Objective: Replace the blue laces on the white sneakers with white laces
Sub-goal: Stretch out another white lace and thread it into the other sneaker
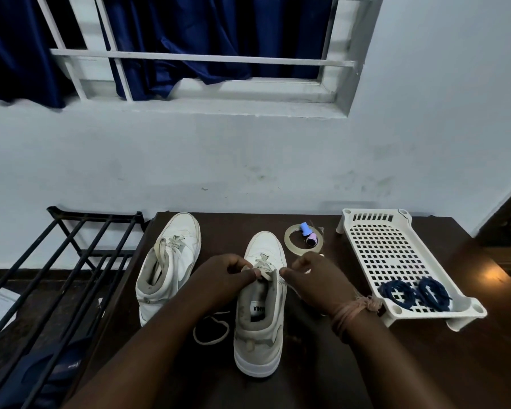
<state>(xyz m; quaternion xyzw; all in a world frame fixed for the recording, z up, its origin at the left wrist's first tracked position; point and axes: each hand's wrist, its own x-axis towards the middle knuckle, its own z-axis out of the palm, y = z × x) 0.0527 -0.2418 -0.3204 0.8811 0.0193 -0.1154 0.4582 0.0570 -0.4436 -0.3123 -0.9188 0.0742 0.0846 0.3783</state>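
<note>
- A pale wall with a barred window and a dark blue curtain (171, 33) stands behind a dark brown wooden tabletop (425, 364). The wood is smooth and shiny, with a spot of light near its right edge.
- Two white sneakers stand on the tabletop with their toes to the far edge. The left sneaker (171, 261) is near the left edge and already has a white lace through its holes. It looks done.
- The right sneaker (261, 305) stands in the middle, close to the near edge. Both hands work at the top of it.
- The left hand (222, 276) has its fingers curled and pinches the white lace (263, 268) at the top holes. The right hand (313, 278) is curled too, and its fingertips pinch at the other side of the shoe. I cannot see just what is between them.
- A loose end of the white lace lies in a loop on the tabletop, just left of the right sneaker.
- Two blue laces (415, 293) are rolled into round coils. They lie in the near end of a white plastic tray (375, 249) full of square holes, by the right edge.
- So the blue laces are out of both shoes. I think only the last holes and the tying are left on the right sneaker.
- The shoes look soft and a bit worn, with grey inside. A clear ring of tape (289, 237) lies near the far edge.
</note>
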